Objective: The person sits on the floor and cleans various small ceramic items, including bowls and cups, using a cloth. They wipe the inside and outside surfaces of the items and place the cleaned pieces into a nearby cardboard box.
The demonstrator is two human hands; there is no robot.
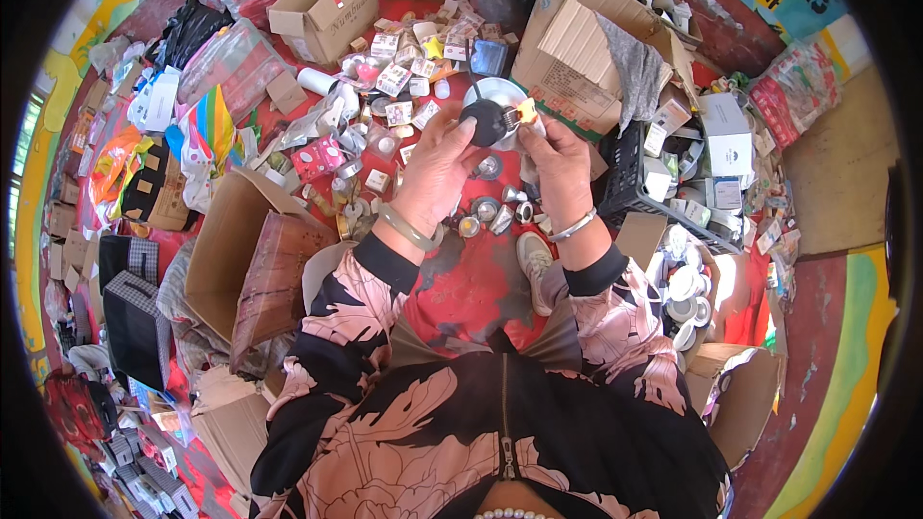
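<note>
My left hand is closed round a black, round, knob-like part, its thumb lying on the near side. From the right, my right hand pinches a small yellow piece that meets the black part's edge, with a bit of metal between them. Just behind both is a white, round, shiny dish-like thing; whether it is joined to the black part I cannot tell. Below my hands, several small silvery lamp-like pieces lie on the red floor.
Small boxes and loose parts are heaped ahead. An open carton stands far left, a torn carton far right. A black crate of boxes is at right, near white round pieces. Another open carton sits at left.
</note>
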